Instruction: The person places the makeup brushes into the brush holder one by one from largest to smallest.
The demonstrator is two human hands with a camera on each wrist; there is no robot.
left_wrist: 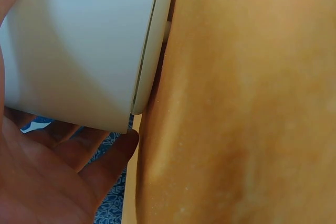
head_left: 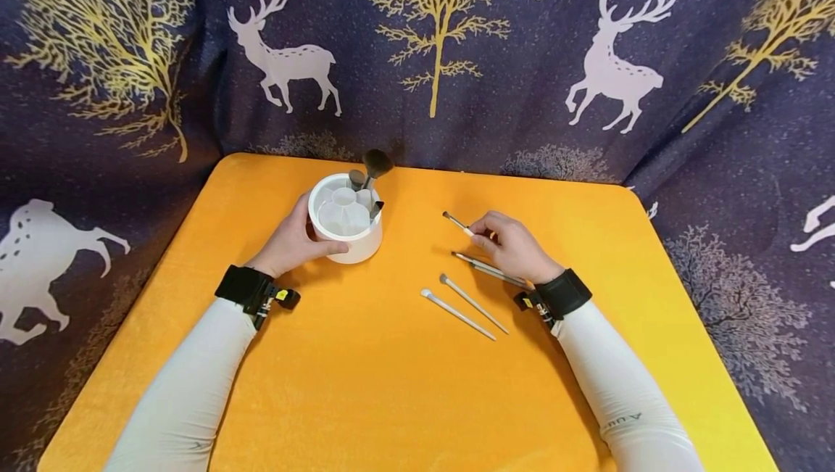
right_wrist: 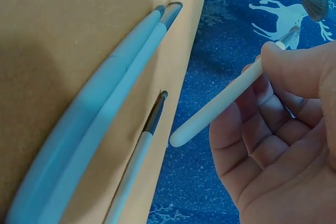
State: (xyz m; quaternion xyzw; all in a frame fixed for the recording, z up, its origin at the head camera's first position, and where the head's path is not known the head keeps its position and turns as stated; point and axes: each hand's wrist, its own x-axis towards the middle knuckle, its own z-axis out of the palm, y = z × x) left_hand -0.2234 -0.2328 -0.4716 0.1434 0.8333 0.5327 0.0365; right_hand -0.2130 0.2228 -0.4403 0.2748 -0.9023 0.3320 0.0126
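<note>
My left hand (head_left: 292, 238) grips a white round brush holder (head_left: 359, 249) from its left side, thumb along the front wall. Divided compartments show inside it. A large fluffy makeup brush (head_left: 377, 163) and two smaller ones stand at its right and back. To the right, my right hand (head_left: 518, 249) pinches a slim makeup brush (head_left: 459, 223) between thumb and fingers, its dark tip pointing toward the holder. In the right wrist view the pale handle (right_wrist: 215, 106) of this brush sticks out past the fingers, above the table.
Two pale makeup brushes (head_left: 459, 314) lie slantwise on the orange-covered table (head_left: 339, 385), in front of the right hand. More brushes (head_left: 489, 270) lie just below that hand, partly hidden by it. A dark curtain (head_left: 483, 131) with deer and trees hangs behind the table.
</note>
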